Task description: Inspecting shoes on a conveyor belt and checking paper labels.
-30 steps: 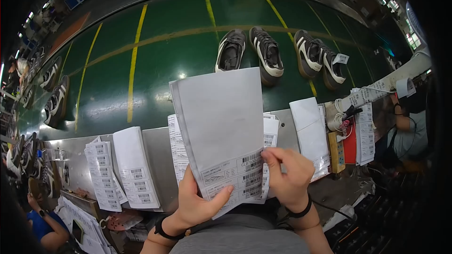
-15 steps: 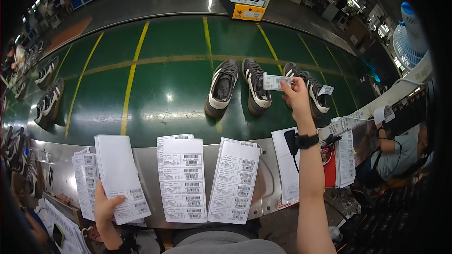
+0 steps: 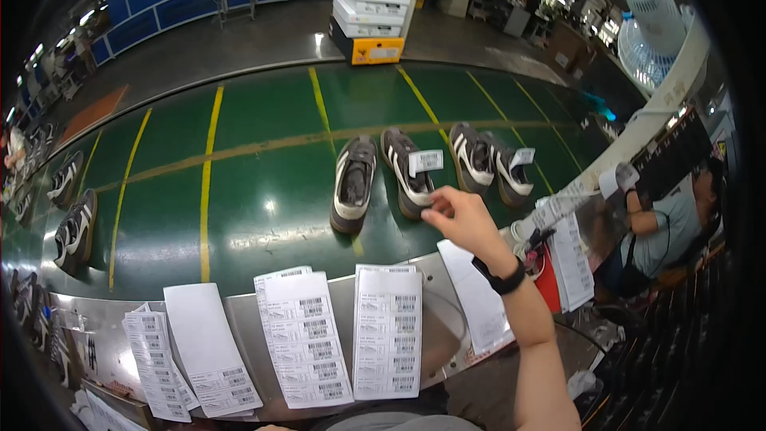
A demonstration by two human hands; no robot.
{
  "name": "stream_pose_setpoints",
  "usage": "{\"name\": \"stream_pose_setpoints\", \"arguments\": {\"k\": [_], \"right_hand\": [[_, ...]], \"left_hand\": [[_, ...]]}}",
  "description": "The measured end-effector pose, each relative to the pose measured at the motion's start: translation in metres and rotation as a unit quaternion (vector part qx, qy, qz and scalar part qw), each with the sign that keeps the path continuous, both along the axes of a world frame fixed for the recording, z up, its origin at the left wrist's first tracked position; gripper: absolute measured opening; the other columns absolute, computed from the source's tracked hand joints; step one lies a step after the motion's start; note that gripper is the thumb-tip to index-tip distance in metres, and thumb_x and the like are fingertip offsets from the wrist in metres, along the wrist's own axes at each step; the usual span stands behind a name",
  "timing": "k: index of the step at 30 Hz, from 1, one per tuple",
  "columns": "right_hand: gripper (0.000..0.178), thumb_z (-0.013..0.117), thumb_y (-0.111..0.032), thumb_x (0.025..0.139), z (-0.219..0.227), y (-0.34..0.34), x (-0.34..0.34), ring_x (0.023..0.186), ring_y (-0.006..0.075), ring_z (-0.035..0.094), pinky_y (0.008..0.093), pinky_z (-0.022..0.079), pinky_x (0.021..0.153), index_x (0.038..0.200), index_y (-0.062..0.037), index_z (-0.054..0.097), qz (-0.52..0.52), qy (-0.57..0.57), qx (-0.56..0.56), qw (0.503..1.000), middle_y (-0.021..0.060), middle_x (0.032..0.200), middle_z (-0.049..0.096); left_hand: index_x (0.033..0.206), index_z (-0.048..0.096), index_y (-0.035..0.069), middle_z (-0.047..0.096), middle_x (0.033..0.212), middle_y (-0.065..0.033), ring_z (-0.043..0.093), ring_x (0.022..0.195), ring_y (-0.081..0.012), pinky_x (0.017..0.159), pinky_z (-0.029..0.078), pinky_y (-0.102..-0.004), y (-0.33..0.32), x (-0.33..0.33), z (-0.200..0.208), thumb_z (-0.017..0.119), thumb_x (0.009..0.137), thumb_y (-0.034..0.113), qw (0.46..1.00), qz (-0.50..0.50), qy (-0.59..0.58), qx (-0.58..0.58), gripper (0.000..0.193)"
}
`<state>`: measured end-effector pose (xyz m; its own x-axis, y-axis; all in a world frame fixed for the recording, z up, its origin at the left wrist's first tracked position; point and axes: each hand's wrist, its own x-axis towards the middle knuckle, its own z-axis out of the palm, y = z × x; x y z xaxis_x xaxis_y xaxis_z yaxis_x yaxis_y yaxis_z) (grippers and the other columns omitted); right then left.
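Observation:
My right hand [image 3: 464,222] is just beside the heel of a dark shoe [image 3: 412,191] with white stripes. Its fingers are loosely curled and apart, with nothing seen in them. A white barcode label [image 3: 426,161] sticks out from that shoe's side. The mate of the shoe, a dark striped shoe [image 3: 353,183], stands to its left without a visible label. Only a sliver of my left hand [image 3: 275,428] shows at the lower edge, its fingers hidden. Nearest above it are label sheets [image 3: 304,343] in a stack and a mostly blank backing sheet [image 3: 203,327] with a few labels left.
Farther right on the green belt [image 3: 263,128] stands another pair of shoes [image 3: 472,158], one with a label [image 3: 523,156]. More shoes [image 3: 76,227] are at the left. More label sheets [image 3: 388,335] lie on the metal ledge. Shoe boxes [image 3: 373,12] stand beyond; a fan [image 3: 648,48] is at right.
My right hand has let go of the label, which now sits on the shoe, and has drawn back toward me. My left hand has left the backing sheet. The view has shifted.

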<state>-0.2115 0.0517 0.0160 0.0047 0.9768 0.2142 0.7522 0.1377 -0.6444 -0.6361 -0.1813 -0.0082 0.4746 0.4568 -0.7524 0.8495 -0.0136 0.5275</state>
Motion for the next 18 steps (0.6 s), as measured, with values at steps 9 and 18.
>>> {"name": "stream_pose_setpoints", "arguments": {"k": [9,18], "right_hand": [[0.020,0.064,-0.020,0.085,-0.028,-0.265,-0.034,0.070,0.0393,0.066,0.0467,0.053,0.064,0.081,-0.0009,0.064,0.265,-0.171,-0.531,0.787,0.0199,0.070,0.065],[0.019,0.063,-0.011,0.077,-0.066,-0.351,-0.053,0.070,0.0364,0.068,0.0442,0.056,0.061,0.089,0.0035,0.058,0.087,-0.106,-0.468,0.873,0.0199,0.079,0.067]], "left_hand": [[0.102,0.070,0.002,0.071,0.092,-0.0198,0.071,0.085,-0.0310,0.079,0.055,-0.0402,-0.039,-0.010,-0.105,0.069,0.080,0.012,0.998,-0.026,0.004,-0.054,0.025],[0.104,0.068,0.000,0.071,0.085,-0.0177,0.071,0.078,-0.0324,0.073,0.056,-0.0382,-0.047,-0.041,-0.120,0.070,0.074,0.007,0.993,0.004,0.065,-0.094,0.031]]}}
